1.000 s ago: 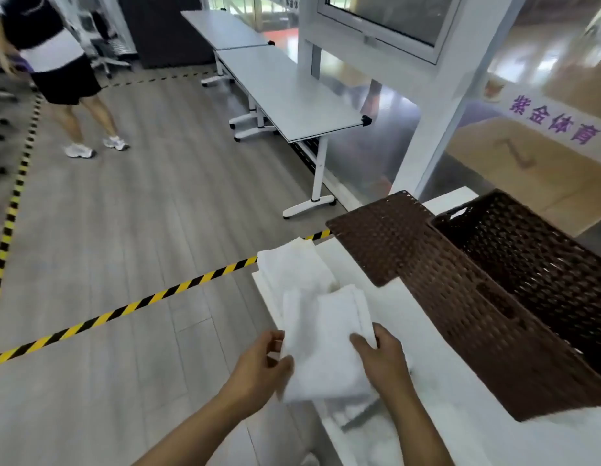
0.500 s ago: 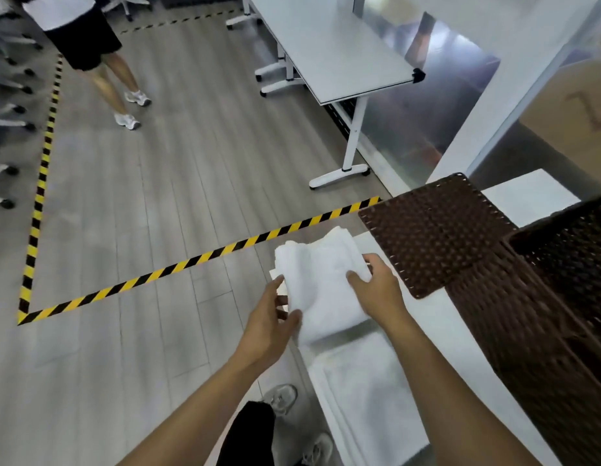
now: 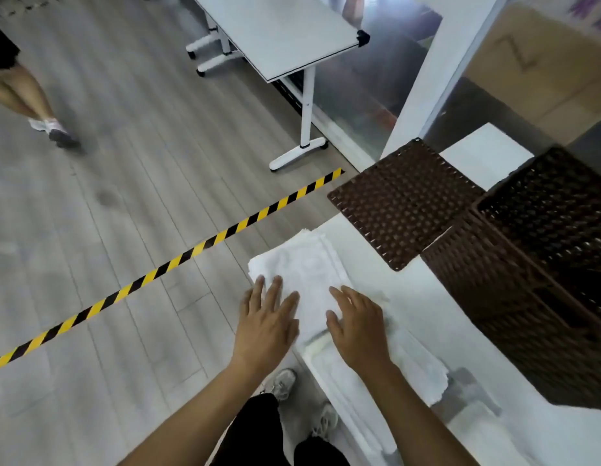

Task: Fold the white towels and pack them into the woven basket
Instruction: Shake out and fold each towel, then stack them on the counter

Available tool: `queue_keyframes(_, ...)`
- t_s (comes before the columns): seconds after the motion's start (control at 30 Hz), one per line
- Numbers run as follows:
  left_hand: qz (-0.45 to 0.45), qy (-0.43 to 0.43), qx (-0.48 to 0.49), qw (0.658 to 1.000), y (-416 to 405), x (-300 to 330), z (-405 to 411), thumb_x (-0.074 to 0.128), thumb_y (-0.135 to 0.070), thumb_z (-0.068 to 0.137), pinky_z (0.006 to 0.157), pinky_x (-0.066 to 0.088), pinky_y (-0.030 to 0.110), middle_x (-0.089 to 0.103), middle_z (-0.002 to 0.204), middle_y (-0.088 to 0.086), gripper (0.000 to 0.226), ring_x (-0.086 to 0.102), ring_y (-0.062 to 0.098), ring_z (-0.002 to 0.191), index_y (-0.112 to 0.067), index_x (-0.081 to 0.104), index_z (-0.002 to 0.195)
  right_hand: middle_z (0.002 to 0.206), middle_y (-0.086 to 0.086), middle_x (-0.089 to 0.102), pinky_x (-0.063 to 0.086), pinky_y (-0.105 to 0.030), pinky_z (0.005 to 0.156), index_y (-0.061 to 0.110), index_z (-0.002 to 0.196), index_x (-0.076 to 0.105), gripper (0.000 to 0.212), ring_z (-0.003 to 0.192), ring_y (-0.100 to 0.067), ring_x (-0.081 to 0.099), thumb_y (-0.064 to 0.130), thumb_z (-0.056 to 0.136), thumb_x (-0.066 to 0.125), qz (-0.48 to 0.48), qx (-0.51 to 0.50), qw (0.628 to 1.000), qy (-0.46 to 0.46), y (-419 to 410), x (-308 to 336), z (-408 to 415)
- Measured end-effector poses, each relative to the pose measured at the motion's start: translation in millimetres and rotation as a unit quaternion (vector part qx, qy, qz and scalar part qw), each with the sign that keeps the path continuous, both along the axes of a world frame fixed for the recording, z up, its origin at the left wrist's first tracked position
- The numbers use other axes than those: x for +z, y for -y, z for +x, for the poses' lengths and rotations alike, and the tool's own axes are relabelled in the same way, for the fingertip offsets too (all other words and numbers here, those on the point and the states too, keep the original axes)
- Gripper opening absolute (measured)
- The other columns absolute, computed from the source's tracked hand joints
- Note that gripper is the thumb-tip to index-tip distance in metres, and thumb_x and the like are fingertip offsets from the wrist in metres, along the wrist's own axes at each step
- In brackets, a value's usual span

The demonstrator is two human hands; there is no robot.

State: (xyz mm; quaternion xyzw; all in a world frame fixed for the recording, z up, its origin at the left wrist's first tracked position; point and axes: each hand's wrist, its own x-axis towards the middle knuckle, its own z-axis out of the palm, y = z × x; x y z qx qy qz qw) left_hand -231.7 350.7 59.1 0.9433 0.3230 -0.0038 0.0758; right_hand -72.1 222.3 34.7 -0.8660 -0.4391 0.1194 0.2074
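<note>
Both hands lie flat with straight fingers on the folded white towel: the left hand presses its near left corner, the right hand its near right edge. This towel rests at the far end of the white table. More towels lie under the right wrist, partly hidden and blurred. To the right stands the woven basket, cut off by the frame edge, with its brown lid flat beside it.
</note>
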Motion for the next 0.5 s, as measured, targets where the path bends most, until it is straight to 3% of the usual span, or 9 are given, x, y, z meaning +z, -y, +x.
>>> queue_keyframes(0.17, 0.004, 0.003, -0.046, 0.999, -10.4, 12.3, 10.8, 0.068, -0.034, 0.086, 0.109, 0.038, 0.057, 0.054, 0.139, 0.012, 0.034, 0.041, 0.045, 0.138, -0.022, 0.062, 0.117, 0.144, -0.004, 0.059, 0.044, -0.042, 0.107, 0.021, 0.142, 0.057, 0.05, 0.131, -0.022, 0.055, 0.028, 0.092, 0.063, 0.008, -0.041, 0.999, -0.017, -3.4, 17.8, -9.0)
queue_keyframes(0.37, -0.042, 0.072, -0.133, 0.988, 3.7, 29.5, 36.9, 0.069, -0.031, 0.089, 0.107, 0.041, 0.05, 0.06, 0.137, 0.008, 0.036, 0.051, 0.038, 0.131, -0.022, 0.064, 0.123, 0.147, 0.001, 0.057, 0.041, -0.035, 0.108, 0.024, 0.145, 0.053, 0.051, 0.133, -0.018, 0.053, 0.022, 0.095, 0.064, 0.031, -0.137, 0.99, -0.002, 21.5, 38.4, -12.1)
queue_keyframes(0.5, -0.08, 0.093, -0.238, 0.963, 30.5, 37.4, 61.8, 0.055, -0.033, 0.092, 0.11, 0.038, 0.048, 0.055, 0.143, 0.005, 0.041, 0.048, 0.035, 0.133, -0.022, 0.058, 0.132, 0.143, 0.001, 0.06, 0.046, -0.04, 0.105, 0.023, 0.143, 0.054, 0.054, 0.127, -0.019, 0.057, 0.016, 0.091, 0.067, 0.062, -0.233, 0.97, 0.02, 57.7, 50.6, -14.0)
